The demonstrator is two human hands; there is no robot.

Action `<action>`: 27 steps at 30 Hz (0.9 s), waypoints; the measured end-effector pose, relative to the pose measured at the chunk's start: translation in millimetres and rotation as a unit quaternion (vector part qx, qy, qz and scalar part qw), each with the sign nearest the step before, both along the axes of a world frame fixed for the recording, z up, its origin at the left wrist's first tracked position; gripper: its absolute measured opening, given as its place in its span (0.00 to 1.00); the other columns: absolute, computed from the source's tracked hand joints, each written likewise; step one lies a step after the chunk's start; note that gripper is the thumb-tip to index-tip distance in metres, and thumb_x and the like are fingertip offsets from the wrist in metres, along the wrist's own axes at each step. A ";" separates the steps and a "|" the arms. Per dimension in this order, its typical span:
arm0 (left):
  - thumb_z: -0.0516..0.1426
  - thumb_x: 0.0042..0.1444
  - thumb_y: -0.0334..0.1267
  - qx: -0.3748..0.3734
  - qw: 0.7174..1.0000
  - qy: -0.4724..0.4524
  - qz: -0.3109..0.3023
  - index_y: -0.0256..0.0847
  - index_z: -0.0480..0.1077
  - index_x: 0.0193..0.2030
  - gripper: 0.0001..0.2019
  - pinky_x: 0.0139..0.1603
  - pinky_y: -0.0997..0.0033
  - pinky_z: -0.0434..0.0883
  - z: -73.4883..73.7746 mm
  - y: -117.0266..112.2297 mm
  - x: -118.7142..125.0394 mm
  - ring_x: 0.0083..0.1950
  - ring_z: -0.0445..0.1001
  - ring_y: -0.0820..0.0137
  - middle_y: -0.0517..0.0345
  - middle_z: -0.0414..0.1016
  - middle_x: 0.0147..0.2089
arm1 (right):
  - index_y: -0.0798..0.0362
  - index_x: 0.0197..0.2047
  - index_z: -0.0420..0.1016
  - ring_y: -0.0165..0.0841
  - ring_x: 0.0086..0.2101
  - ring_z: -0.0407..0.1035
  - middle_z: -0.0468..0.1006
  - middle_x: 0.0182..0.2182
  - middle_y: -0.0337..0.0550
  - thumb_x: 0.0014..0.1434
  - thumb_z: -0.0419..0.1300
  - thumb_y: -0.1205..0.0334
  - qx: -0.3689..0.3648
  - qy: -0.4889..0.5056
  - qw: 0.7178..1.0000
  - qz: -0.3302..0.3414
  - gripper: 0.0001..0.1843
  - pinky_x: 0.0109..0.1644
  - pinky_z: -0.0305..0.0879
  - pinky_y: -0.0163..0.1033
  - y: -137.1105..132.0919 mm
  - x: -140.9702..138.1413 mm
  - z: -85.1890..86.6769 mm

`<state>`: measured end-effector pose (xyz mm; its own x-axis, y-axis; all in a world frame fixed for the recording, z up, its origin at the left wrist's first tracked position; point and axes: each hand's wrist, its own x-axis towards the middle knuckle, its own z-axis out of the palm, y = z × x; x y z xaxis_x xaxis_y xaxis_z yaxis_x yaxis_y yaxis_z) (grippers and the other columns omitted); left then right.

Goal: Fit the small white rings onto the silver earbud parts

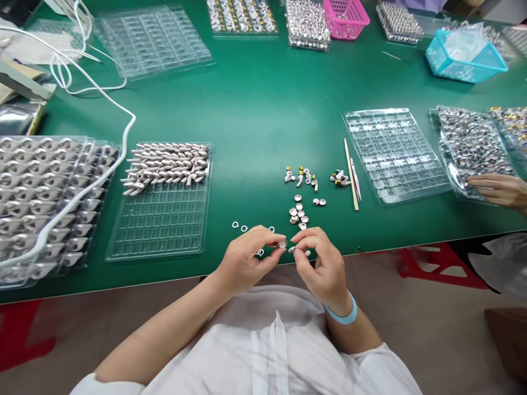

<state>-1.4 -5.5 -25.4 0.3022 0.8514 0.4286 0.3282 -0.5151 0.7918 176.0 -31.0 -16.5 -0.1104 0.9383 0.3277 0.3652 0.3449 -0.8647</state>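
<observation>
Between the thumb and fingers of my left hand [249, 260] is a small round silvery cap [282, 243]. Close by on the right, my right hand [323, 266] pinches a small pale piece [292, 249], too small to name exactly. The two hands are a little apart, over the table's near edge. Just beyond them lies a loose group of round cup-shaped parts [299, 213]. White rings [244, 228] are scattered beside my left hand, some partly hidden by it. Farther out sit several small stemmed parts with yellow bits [301, 175], which look like earbud pieces.
A wooden stick [351, 174] and tweezers [355, 180] lie right of the parts, before a clear tray [397, 156]. A part-filled tray [162, 219] and stacked trays [37, 208] with a white cable [99, 181] stand left. Another person's hand [500, 189] touches a tray at right.
</observation>
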 end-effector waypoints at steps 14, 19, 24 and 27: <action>0.60 0.60 0.30 0.020 0.998 0.019 -0.052 0.38 0.73 0.46 0.07 0.39 0.70 0.74 -2.7 0.0 -7.9 0.35 0.76 0.70 0.55 0.80 0.35 | 0.51 0.31 0.63 0.32 0.33 0.62 0.65 0.29 0.38 0.60 0.53 0.72 -0.088 -0.054 0.989 0.104 0.08 0.39 0.61 0.40 15.1 3.6 13.6; 0.58 0.62 0.31 -0.001 0.998 0.027 -0.053 0.39 0.74 0.46 0.07 0.39 0.70 0.75 -1.9 -1.1 -7.8 0.34 0.78 0.71 0.55 0.81 0.35 | 0.51 0.31 0.63 0.32 0.33 0.62 0.65 0.29 0.39 0.61 0.52 0.71 -0.095 -0.053 0.987 0.115 0.08 0.39 0.62 0.40 16.7 3.9 13.9; 0.56 0.63 0.31 0.006 0.998 0.037 -0.051 0.39 0.74 0.46 0.07 0.39 0.69 0.75 -2.2 -2.0 -7.1 0.35 0.78 0.70 0.55 0.81 0.35 | 0.51 0.30 0.63 0.32 0.33 0.62 0.65 0.29 0.39 0.60 0.53 0.71 -0.108 -0.054 0.986 0.119 0.08 0.38 0.61 0.39 17.6 3.7 13.0; 0.57 0.62 0.29 0.019 0.998 0.033 -0.052 0.38 0.74 0.46 0.07 0.39 0.70 0.75 -3.6 -2.1 -6.4 0.35 0.78 0.70 0.55 0.81 0.35 | 0.51 0.30 0.62 0.32 0.33 0.62 0.65 0.29 0.38 0.60 0.53 0.72 -0.118 -0.057 0.985 0.113 0.08 0.39 0.60 0.39 18.0 3.6 12.3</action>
